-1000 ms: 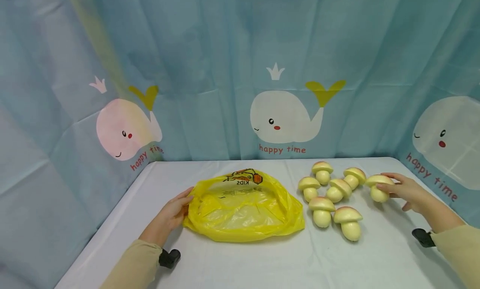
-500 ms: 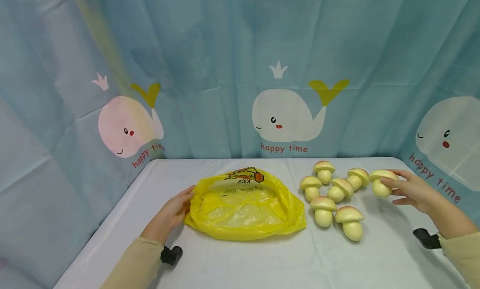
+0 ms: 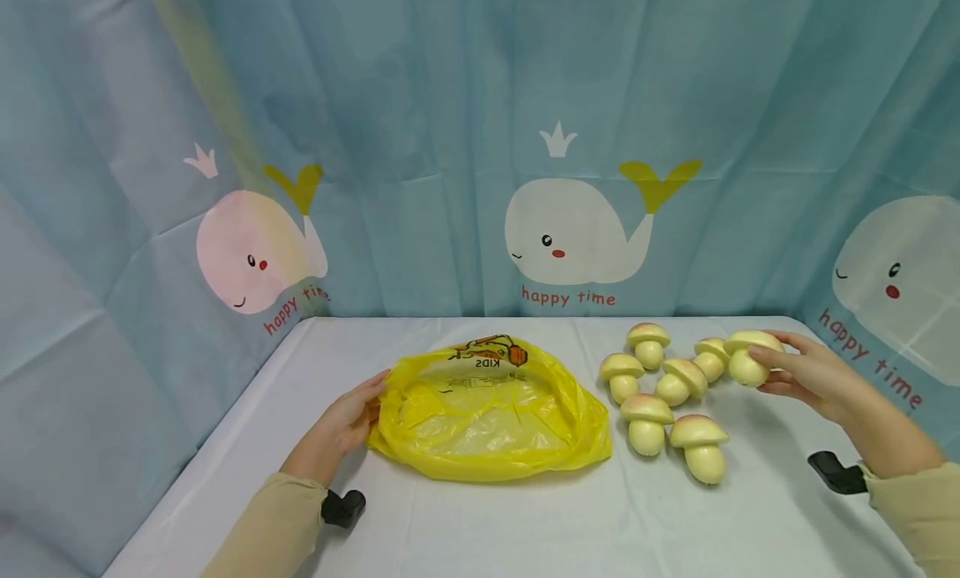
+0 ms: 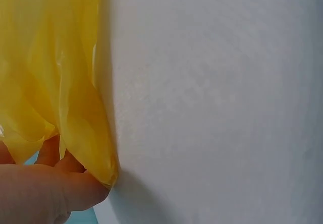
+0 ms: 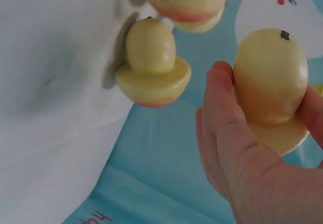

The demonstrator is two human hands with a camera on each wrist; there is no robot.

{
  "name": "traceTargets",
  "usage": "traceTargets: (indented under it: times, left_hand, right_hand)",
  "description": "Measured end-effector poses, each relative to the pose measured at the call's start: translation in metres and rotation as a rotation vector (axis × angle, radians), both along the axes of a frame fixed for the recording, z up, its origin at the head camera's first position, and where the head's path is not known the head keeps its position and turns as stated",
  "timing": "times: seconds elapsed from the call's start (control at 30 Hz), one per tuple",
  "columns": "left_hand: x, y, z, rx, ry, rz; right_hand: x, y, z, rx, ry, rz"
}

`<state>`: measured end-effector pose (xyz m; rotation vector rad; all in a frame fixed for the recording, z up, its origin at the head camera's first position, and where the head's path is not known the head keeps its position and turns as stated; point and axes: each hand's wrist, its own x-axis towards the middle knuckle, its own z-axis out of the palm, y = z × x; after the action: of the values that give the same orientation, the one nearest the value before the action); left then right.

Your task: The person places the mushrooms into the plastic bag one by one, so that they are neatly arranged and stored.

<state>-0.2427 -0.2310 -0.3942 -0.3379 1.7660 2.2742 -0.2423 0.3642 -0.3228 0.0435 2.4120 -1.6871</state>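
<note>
My right hand [image 3: 813, 374] holds a pale yellow toy mushroom [image 3: 750, 359] between thumb and fingers, raised above the table. In the right wrist view the thumb and fingers lie on either side of its rounded stem [image 5: 271, 75]. At the left, my left hand [image 3: 351, 415] grips the left edge of a yellow plastic bag [image 3: 487, 469], whose wide mouth stands open. The left wrist view shows the fingers [image 4: 83, 189] at the bag's gathered edge [image 4: 88, 138]; part of the hand is out of frame there. Several similar mushrooms [image 3: 647, 424] stand between the bag and my right hand.
A white cloth covers the table [image 3: 525, 528]. Behind it and along its sides hangs a blue curtain [image 3: 420, 144] with whale prints. A black wrist mount [image 3: 343, 508] sits on my left wrist, another black mount [image 3: 836, 474] on my right.
My right hand has lifted its mushroom off the table and moved it slightly left, towards the other mushrooms. My left hand and the bag keep their places; the head view shifted slightly.
</note>
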Motion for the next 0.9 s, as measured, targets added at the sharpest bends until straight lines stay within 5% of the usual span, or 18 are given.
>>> traceTargets:
  times: [0.9]
  left_hand:
    - [0.006,0.007,0.002,-0.044,0.029,0.024]
  right_hand:
    - [-0.007,-0.060,0.017,-0.102,0.085,0.043]
